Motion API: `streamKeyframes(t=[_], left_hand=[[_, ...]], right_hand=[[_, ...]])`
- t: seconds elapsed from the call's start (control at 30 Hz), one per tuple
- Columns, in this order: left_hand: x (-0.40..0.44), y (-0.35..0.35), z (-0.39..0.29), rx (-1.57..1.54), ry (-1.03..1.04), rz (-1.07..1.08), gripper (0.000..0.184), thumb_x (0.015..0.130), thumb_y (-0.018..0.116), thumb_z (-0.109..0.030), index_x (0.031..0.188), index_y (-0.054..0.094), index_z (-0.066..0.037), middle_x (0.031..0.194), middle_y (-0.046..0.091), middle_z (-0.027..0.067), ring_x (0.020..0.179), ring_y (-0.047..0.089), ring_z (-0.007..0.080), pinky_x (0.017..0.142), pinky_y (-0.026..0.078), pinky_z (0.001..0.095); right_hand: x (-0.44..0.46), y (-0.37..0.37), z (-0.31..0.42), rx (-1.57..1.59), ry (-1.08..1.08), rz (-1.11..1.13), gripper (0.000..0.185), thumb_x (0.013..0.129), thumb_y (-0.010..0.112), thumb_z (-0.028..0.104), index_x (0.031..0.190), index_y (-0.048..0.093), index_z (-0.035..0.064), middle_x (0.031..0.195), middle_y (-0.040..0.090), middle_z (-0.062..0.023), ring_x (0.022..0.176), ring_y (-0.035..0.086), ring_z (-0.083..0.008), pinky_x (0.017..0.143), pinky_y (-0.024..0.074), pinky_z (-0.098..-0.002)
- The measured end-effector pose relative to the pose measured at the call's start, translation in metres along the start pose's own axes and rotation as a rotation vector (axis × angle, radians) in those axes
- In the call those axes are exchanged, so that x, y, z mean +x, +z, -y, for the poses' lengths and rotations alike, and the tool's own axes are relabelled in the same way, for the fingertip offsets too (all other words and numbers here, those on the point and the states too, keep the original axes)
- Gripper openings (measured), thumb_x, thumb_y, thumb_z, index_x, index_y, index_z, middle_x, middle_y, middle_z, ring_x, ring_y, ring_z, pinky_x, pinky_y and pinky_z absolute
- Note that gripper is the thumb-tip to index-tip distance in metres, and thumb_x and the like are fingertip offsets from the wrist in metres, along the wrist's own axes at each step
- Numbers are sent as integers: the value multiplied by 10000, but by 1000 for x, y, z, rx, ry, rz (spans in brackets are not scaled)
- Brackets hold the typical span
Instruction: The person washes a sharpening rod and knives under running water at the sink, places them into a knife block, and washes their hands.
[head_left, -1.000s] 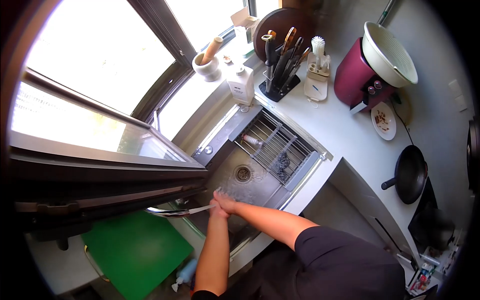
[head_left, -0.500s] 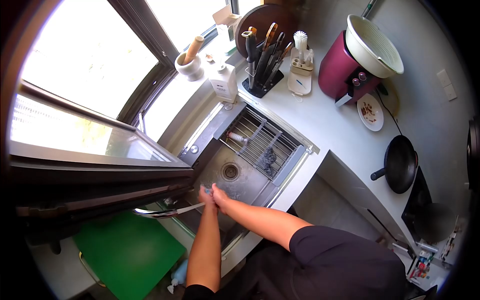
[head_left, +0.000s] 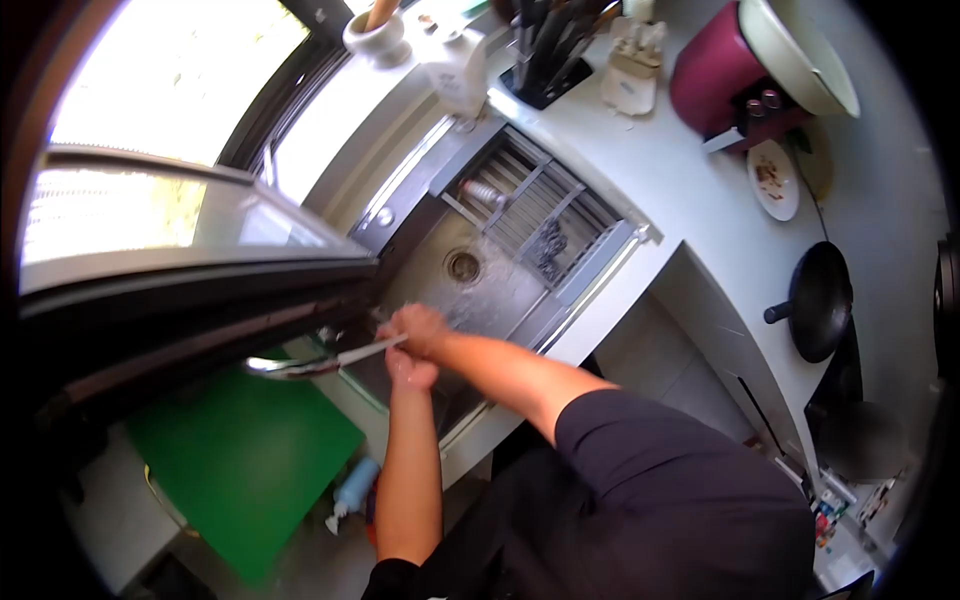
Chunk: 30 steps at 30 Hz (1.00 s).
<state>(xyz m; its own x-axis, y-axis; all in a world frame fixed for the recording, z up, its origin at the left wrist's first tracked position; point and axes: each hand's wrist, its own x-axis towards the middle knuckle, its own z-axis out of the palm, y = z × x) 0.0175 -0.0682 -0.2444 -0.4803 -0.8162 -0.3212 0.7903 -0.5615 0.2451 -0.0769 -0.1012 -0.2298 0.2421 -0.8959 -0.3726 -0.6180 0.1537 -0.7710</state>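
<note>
Right hand and left hand are held close by faucet, apparently so its stream is met; finger spread cannot be told.

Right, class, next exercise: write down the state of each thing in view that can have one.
Tap: running.
Window sash: swung open.
Sink drain: uncovered.
Rack: over the sink, loaded.
Mortar: pestle standing in it.
Knife block: filled.
Plate: holding small scraps.
Pan: right way up, uncovered.
Left hand: by the stream, grip unclear.
Right hand: likewise.
</note>
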Motion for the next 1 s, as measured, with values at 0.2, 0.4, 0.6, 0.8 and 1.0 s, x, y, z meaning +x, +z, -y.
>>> streamKeyframes(t=[0.2,0.4,0.6,0.8,1.0], left_hand=[[38,-31,-13,-203,-96,-554,354,1030,389,-239,1218,580,-7,1285,605,168,1199,582,337,1072,445,478],[75,-40,13,601,109,-949,228,1019,550,-201,1150,634,-34,1031,668,108,897,674,229,736,560,351],[61,-11,11,966,-74,-1272,608,1000,522,-517,1249,608,32,1102,692,141,917,677,276,748,561,411],[13,-62,7,697,90,-735,523,965,576,-464,1280,605,-47,1133,680,108,996,652,248,844,531,396],[-39,-16,-59,1108,298,-931,334,1010,548,-261,1276,616,-71,1164,661,61,959,636,170,843,509,314]], right_hand=[[45,24,-69,-159,-284,5,270,926,587,304,1025,718,89,1024,727,-128,1036,666,-319,887,517,-489],[17,2,-81,805,248,-105,416,1007,561,366,1166,621,-14,1074,695,-138,987,655,-222,882,530,-353],[-4,19,-41,1557,664,17,594,1048,364,541,1118,617,7,988,696,-150,824,661,-290,807,522,-426],[1,55,-23,1421,540,-68,183,860,618,229,843,749,103,814,675,-114,676,601,-238,567,469,-425],[13,55,-4,1583,709,8,68,858,656,117,915,674,149,796,608,-14,703,641,-172,627,600,-345]])
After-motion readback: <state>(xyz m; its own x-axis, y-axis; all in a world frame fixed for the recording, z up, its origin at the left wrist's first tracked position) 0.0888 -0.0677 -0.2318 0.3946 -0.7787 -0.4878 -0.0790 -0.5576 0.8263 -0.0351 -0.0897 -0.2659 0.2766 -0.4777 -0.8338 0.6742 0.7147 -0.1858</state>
